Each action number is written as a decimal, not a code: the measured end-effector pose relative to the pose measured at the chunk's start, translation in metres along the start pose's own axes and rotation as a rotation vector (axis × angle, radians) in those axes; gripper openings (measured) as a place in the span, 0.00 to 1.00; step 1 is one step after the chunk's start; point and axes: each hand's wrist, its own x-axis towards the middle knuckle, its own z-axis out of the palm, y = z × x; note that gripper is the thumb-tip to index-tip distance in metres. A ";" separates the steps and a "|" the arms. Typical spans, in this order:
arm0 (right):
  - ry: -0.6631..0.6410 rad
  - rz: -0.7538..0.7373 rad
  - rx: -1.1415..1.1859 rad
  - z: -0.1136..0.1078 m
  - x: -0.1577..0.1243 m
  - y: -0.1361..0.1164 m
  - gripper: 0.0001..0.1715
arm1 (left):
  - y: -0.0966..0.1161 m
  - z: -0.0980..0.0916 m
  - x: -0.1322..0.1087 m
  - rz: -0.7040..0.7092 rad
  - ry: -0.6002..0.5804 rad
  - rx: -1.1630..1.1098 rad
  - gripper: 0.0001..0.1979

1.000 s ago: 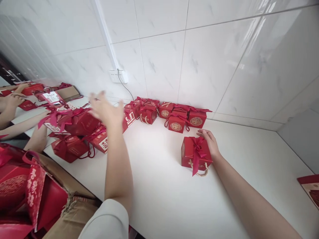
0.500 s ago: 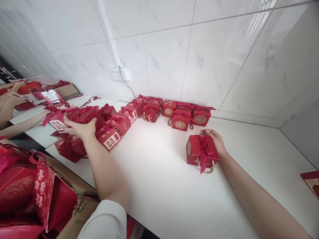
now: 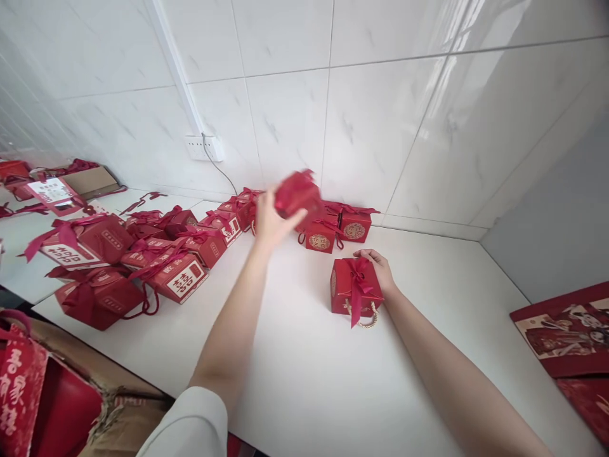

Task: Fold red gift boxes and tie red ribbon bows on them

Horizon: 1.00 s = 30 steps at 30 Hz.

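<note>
My left hand (image 3: 271, 221) grips a small red gift box (image 3: 299, 195), blurred by motion and held up near the wall. It hides part of the boxes behind. On the white table, my right hand (image 3: 382, 270) is curled around the back right side of a red ribbon-tied box (image 3: 341, 295). A bow sits on that box's top, and a twisted gold rope handle (image 3: 368, 321) hangs at its front. Some of the right fingers are hidden behind the box. Just behind stands a red box with a round gold emblem (image 3: 318, 242).
Several red boxes (image 3: 183, 279) line the table's left side and the tiled wall. A cardboard carton (image 3: 128, 422) with red packaging stands at the lower left. A wall socket (image 3: 204, 148) has a grey cable. Red printed packaging (image 3: 566, 330) is at the right edge.
My left hand has moved right from the left group of boxes, carrying a box towards the wall. The view has turned right. My right hand stays at its box.
</note>
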 end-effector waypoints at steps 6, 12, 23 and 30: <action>0.201 -0.367 -0.179 0.004 -0.015 -0.013 0.32 | 0.016 0.096 -0.031 0.301 -0.444 -0.341 0.37; 0.333 -0.292 -0.278 0.000 -0.007 -0.008 0.43 | -0.011 0.101 -0.038 0.151 -0.671 -0.343 0.31; 0.198 -0.476 -0.534 -0.003 -0.003 -0.005 0.21 | -0.026 -0.042 0.002 -0.196 -0.549 -0.127 0.30; 0.279 -0.488 -0.502 0.003 -0.009 -0.013 0.19 | -0.125 -0.189 -0.037 -0.888 -0.187 0.578 0.29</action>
